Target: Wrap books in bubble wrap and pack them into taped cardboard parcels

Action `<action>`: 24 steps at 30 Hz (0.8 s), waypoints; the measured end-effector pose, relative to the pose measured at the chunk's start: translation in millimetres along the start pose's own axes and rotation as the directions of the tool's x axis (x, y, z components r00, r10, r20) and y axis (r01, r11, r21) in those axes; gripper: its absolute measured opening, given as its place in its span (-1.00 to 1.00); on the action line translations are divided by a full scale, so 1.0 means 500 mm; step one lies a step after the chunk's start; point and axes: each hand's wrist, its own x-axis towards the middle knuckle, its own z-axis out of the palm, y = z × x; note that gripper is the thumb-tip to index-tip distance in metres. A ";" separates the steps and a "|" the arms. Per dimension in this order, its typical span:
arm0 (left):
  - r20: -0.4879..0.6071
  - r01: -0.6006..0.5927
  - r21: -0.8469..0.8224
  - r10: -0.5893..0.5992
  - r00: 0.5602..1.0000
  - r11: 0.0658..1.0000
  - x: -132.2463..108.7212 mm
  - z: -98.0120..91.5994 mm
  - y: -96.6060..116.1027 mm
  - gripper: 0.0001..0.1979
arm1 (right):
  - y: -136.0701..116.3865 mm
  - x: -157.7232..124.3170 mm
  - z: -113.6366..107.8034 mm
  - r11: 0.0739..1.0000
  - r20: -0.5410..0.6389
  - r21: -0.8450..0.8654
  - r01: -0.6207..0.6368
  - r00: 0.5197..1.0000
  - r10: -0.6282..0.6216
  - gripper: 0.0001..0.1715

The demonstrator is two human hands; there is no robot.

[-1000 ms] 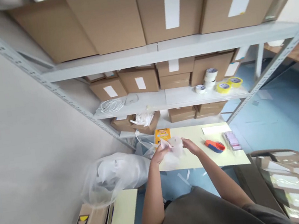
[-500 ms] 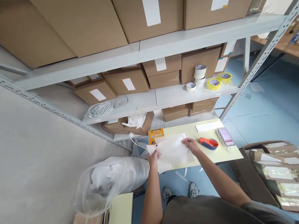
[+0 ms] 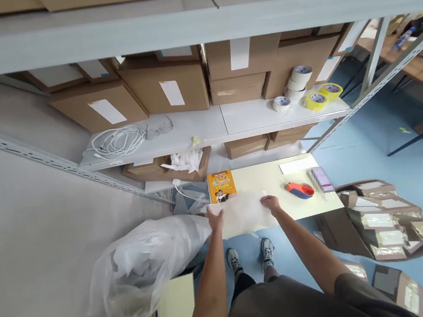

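Note:
A translucent white sheet or bag lies flat on the near edge of a pale yellow table. My left hand grips its left edge and my right hand holds its right edge, fingers closed on it. An orange book lies just beyond the sheet. A red and blue tape dispenser sits to the right of my right hand, next to a blurred pad and a white paper.
A metal shelf rack behind the table holds cardboard boxes, a white cable and tape rolls. A big clear plastic bag lies at the left. Flattened cartons are piled on the blue floor at the right.
The crumpled sheet held up in both hands has been spread out and laid flat on the table. The camera has tilted downward, showing my feet.

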 end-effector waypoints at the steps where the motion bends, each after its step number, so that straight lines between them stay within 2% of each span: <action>1: -0.087 0.007 0.061 -0.002 0.996 0.998 -0.001 0.001 -0.008 -0.30 | 0.009 0.002 0.003 0.999 -0.021 -0.006 -0.039 0.999 0.039 -0.78; 3: -0.208 -0.016 0.164 0.051 0.977 0.986 -0.012 0.012 -0.015 -0.31 | 0.026 0.002 0.005 0.995 -0.063 -0.017 -0.097 0.993 0.095 -0.80; 4: -0.181 -0.086 0.201 0.124 0.976 0.976 -0.021 0.023 -0.016 -0.37 | 0.033 0.001 0.005 0.993 -0.082 -0.024 -0.112 0.991 0.110 -0.80; 6: 0.029 -0.283 0.212 0.283 0.959 0.935 -0.043 0.054 -0.014 -0.47 | 0.046 0.000 0.005 0.991 -0.114 -0.041 -0.129 0.986 0.123 -0.79; 8: 0.268 -0.414 0.198 0.357 0.895 0.889 -0.063 0.092 -0.011 -0.47 | 0.059 0.000 0.003 0.990 -0.127 -0.055 -0.133 0.984 0.125 -0.73; 10: 0.414 -0.437 0.230 0.319 0.853 0.869 -0.077 0.124 -0.012 -0.42 | 0.069 0.004 -0.002 0.988 -0.128 -0.086 -0.127 0.985 0.116 -0.65; 12: 0.472 -0.423 0.287 0.257 0.843 0.860 -0.086 0.145 -0.020 -0.43 | 0.078 0.013 -0.010 0.981 -0.143 -0.173 -0.084 0.988 0.059 -0.58; 14: 0.485 -0.435 0.329 0.246 0.839 0.838 -0.094 0.154 -0.036 -0.48 | 0.085 0.027 -0.020 0.964 -0.169 -0.266 -0.022 0.985 -0.025 -0.53; 16: 0.477 -0.469 0.355 0.275 0.835 0.808 -0.108 0.157 -0.056 -0.50 | 0.090 0.043 -0.032 0.957 -0.194 -0.291 0.013 0.978 -0.072 -0.49; 21: 0.426 -0.452 0.437 0.263 0.866 0.778 -0.160 0.166 -0.099 -0.51 | 0.107 0.082 -0.070 0.980 -0.243 -0.197 -0.016 0.970 -0.033 -0.44; 24: 0.378 -0.415 0.477 0.246 0.893 0.775 -0.185 0.180 -0.101 -0.50 | 0.120 0.105 -0.102 0.986 -0.242 -0.157 -0.050 0.970 0.010 -0.45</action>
